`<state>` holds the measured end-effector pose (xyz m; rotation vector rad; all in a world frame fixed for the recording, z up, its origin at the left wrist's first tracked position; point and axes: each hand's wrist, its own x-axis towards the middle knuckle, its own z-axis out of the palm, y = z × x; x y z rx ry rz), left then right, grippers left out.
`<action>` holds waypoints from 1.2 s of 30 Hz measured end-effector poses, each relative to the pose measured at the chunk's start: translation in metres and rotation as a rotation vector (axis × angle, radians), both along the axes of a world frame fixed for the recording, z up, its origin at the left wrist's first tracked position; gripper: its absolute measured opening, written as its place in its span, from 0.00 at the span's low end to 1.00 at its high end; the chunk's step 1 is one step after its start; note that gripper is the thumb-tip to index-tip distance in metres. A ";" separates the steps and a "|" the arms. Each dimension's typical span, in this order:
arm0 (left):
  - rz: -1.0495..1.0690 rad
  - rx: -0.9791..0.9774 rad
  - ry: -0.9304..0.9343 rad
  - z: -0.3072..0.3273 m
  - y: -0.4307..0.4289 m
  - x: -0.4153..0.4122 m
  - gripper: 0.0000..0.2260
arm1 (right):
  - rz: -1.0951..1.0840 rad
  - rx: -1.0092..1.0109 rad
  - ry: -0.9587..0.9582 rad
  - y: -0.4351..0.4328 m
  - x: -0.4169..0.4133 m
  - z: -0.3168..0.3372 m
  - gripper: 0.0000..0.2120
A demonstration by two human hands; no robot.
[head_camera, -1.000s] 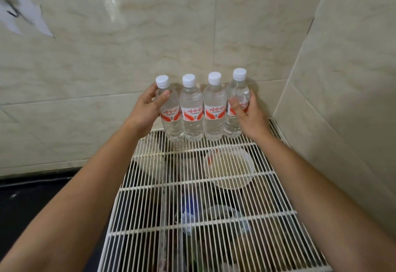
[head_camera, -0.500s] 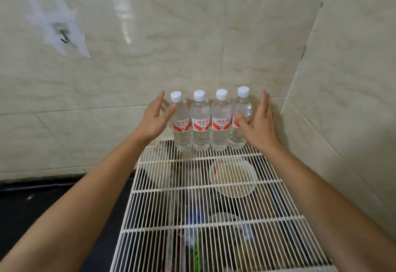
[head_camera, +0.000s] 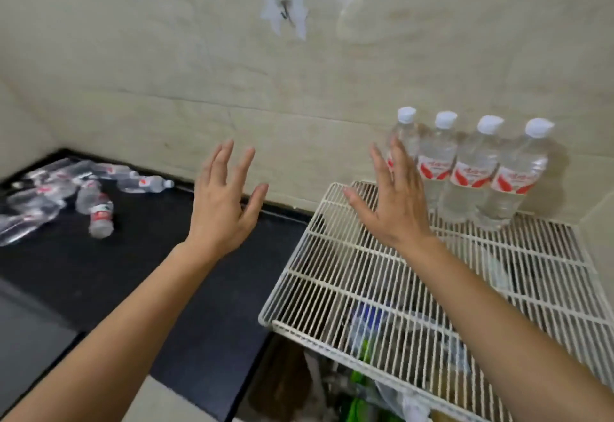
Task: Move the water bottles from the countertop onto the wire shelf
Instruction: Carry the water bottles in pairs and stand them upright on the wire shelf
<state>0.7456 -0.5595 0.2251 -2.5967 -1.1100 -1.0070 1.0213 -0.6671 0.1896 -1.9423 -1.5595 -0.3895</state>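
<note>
Several clear water bottles (head_camera: 468,169) with white caps and red labels stand upright in a row at the back of the white wire shelf (head_camera: 335,275), against the tiled wall. My right hand (head_camera: 392,199) hovers open just left of the row, partly covering the leftmost bottle. My left hand (head_camera: 222,202) is open above the black countertop (head_camera: 133,272), fingers spread and empty. Far left on the countertop lies a heap of several more bottles (head_camera: 50,195) on their sides, one bottle (head_camera: 98,212) nearest to me.
Beige tiled walls close the back and right. A wall hook (head_camera: 285,14) sits high on the back wall. Under the shelf lie bags and containers (head_camera: 372,338). A lighter surface (head_camera: 30,332) borders the countertop at lower left.
Both hands have let go of the row of bottles and moved left. The view has swung left, bringing the countertop and the lying bottles into sight.
</note>
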 end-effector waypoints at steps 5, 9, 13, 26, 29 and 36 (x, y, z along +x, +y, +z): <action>0.277 0.049 0.087 0.009 -0.009 -0.128 0.24 | 0.200 -0.017 0.007 0.049 -0.100 0.000 0.41; 0.491 0.098 0.055 0.025 -0.018 -0.229 0.24 | 0.350 -0.031 -0.004 0.080 -0.203 0.011 0.40; 0.639 0.080 0.030 0.018 -0.030 -0.336 0.25 | 0.492 -0.023 -0.045 0.105 -0.313 0.012 0.39; 0.823 -0.208 0.076 -0.020 0.003 -0.625 0.30 | 0.591 -0.193 -0.112 0.192 -0.589 -0.034 0.38; 0.786 -0.220 0.089 -0.024 0.036 -0.643 0.29 | 0.602 -0.210 -0.141 0.217 -0.610 -0.036 0.37; 0.694 -0.304 0.155 -0.058 0.140 -0.652 0.30 | 0.562 -0.255 -0.128 0.306 -0.639 -0.060 0.37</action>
